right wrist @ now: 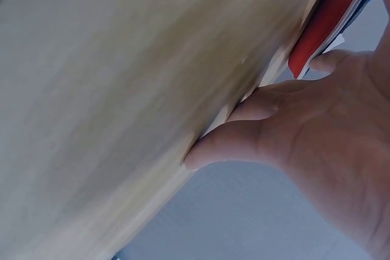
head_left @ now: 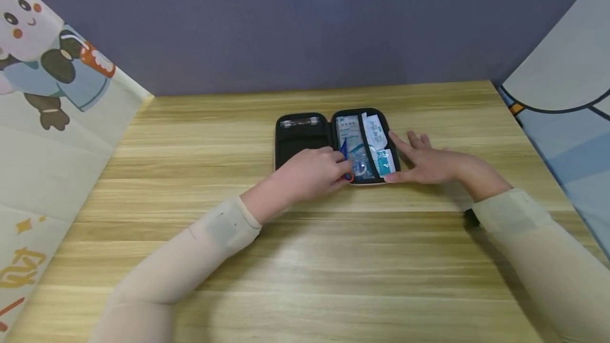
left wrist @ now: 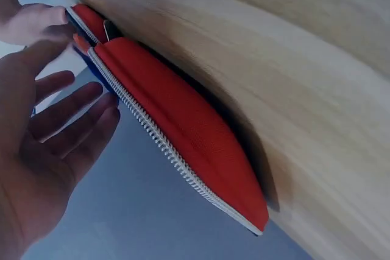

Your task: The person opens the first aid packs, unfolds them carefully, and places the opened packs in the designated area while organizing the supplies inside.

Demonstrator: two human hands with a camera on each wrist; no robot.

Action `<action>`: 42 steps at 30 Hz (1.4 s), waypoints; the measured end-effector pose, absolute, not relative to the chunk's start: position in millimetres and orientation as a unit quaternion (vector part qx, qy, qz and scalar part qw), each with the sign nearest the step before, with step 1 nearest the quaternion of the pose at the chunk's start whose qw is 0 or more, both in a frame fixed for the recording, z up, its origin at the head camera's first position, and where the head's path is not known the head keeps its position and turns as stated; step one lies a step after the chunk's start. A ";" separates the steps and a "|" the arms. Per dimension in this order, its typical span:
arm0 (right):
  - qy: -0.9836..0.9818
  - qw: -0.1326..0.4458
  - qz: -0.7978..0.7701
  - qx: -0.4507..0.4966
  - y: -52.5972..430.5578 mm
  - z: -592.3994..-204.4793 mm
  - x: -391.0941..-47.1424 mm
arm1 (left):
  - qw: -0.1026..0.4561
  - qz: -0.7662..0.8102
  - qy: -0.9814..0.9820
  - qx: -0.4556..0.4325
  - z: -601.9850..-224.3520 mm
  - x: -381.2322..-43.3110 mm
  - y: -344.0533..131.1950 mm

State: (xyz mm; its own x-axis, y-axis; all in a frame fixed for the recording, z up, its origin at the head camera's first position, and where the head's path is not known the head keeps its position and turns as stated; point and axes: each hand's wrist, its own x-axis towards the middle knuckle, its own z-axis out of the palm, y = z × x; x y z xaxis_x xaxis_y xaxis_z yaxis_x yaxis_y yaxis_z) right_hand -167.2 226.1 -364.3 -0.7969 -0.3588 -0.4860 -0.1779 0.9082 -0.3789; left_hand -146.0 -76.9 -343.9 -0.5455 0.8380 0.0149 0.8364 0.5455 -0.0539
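Observation:
A small zip case (head_left: 305,142) lies spread flat on the table, black inside, with a red outer shell (left wrist: 177,114) and white zipper. My left hand (head_left: 312,173) is over the middle of it, pinching a small pair of scissors (head_left: 344,148) with an orange handle loop and a blue pointed part; the fingers hide the rest. In the left wrist view, its other fingers are spread. At the case's right edge rests my right hand (head_left: 431,165), fingers spread, thumb at the near corner. Clear packets (head_left: 350,128) and white-and-teal sachets (head_left: 385,163) sit under a black strap in the right half.
The case's left half has a clear-fronted slot (head_left: 299,122) along its top. Around the case is the wood-grain table (head_left: 333,274). A dark blue-grey panel (head_left: 305,25) rises behind it, with printed panels (head_left: 62,120) on both sides.

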 end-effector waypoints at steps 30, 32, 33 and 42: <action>0.934 0.290 -0.158 -0.138 225.1 -364.7 -167.9 | -0.034 0.036 -0.908 -0.415 -358.0 -218.8 -112.6; 0.934 0.289 -0.158 -0.139 225.0 -364.6 -168.2 | -0.018 0.057 -0.905 -0.421 -358.4 -224.5 -112.5; 0.934 0.289 -0.158 -0.139 224.9 -364.8 -168.5 | -0.013 0.061 -0.906 -0.418 -357.9 -226.9 -112.6; 0.933 0.291 -0.156 -0.140 225.9 -364.7 -168.7 | -0.032 0.048 -0.923 -0.380 -359.7 -249.1 -112.2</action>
